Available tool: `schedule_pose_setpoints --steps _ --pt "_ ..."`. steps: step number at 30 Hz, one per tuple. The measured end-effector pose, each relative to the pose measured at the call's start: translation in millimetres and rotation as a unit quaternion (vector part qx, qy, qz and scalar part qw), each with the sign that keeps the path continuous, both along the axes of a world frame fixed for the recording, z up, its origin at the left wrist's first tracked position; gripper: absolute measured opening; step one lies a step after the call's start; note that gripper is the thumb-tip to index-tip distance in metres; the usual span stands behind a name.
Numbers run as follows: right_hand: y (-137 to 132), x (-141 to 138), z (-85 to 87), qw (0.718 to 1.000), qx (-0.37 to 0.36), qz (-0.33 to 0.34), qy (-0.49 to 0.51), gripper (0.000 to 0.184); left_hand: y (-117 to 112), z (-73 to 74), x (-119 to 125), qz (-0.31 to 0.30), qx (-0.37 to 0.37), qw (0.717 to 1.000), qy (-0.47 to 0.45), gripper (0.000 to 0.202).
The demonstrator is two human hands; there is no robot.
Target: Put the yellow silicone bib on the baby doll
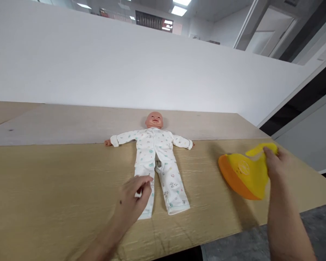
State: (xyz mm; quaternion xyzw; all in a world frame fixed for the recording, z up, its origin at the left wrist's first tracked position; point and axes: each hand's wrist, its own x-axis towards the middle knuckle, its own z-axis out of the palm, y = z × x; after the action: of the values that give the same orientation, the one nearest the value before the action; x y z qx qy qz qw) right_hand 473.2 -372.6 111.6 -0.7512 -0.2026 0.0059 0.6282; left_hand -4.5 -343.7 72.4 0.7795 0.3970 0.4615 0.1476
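Observation:
A baby doll lies on its back on the table, arms spread wide. It wears a white patterned long-sleeved top and matching white trousers. My left hand is over the trouser leg on the left, fingers loosely bent with a gap between thumb and forefinger; I cannot tell whether it touches the cloth. On the right, my right hand grips a yellow baby bib with an orange lower pocket by its neck strap. The bib hangs tilted above the tabletop.
The wood-coloured table has a paler raised-looking strip along its back. A white partition wall stands behind it. The table's front edge runs below my hands, with grey floor at the lower right.

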Motion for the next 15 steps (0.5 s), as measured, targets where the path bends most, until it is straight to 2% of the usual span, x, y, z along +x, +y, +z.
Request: schedule_pose_setpoints --steps 2,5,7,10,13,15 --pt "18.8 -29.7 22.6 0.997 0.014 0.075 0.004 0.028 19.9 7.1 16.7 -0.031 -0.091 0.995 -0.007 0.015" --pt "36.7 -77.8 50.2 0.981 0.097 0.169 0.004 0.026 51.3 15.0 40.5 -0.110 -0.181 0.977 -0.007 0.019" --pt "42.4 -111.4 66.1 0.954 0.132 0.265 0.041 0.028 71.2 18.9 54.2 -0.140 -0.237 0.961 -0.013 0.023" --pt "44.2 -158.6 86.9 0.902 0.200 0.374 0.077 0.027 96.6 23.0 70.7 -0.168 -0.308 0.935 -0.054 0.033" --pt "41.9 -195.6 101.0 0.858 0.241 0.440 0.113 0.019 114.4 25.7 80.2 -0.179 -0.336 0.918 -0.109 0.042" --pt "41.7 -213.6 104.5 0.829 0.257 0.478 0.137 0.014 120.7 28.1 80.9 -0.171 -0.340 0.914 -0.138 0.047"
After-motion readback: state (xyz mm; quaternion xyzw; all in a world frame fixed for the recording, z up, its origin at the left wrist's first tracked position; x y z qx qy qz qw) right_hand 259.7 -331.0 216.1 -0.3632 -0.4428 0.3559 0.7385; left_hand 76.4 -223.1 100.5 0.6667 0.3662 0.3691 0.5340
